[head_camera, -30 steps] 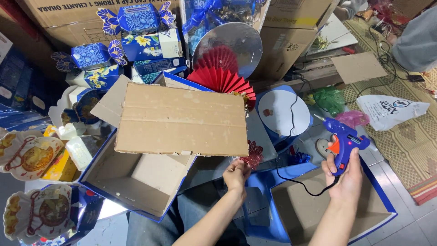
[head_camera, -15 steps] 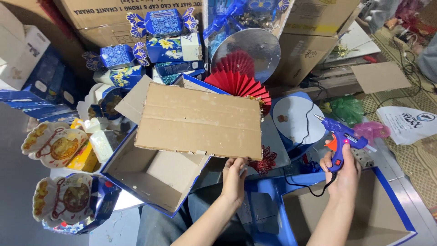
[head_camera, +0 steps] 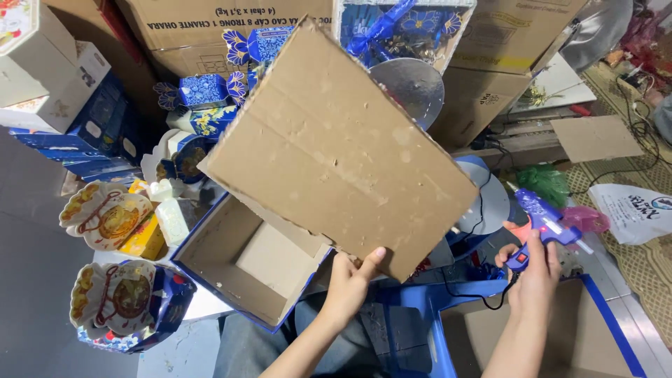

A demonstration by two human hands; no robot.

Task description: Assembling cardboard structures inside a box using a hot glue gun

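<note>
Lifted and tilted now: cardboard panel (head_camera: 336, 140), pinched by left hand (head_camera: 348, 283); right hand (head_camera: 535, 273), at 3 o'clock, wrapped around blue glue gun (head_camera: 542, 225).

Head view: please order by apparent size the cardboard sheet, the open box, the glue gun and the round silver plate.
1. cardboard sheet, though it is raised toward the camera
2. open box
3. round silver plate, partly hidden
4. glue gun

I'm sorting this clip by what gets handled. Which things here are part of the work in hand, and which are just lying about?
In hand:
- cardboard sheet, held up by the left hand
- blue glue gun, in the right hand
- open blue-edged box under the sheet

Lying about:
- scalloped dishes
- red paper fan
- white plastic bag
</note>
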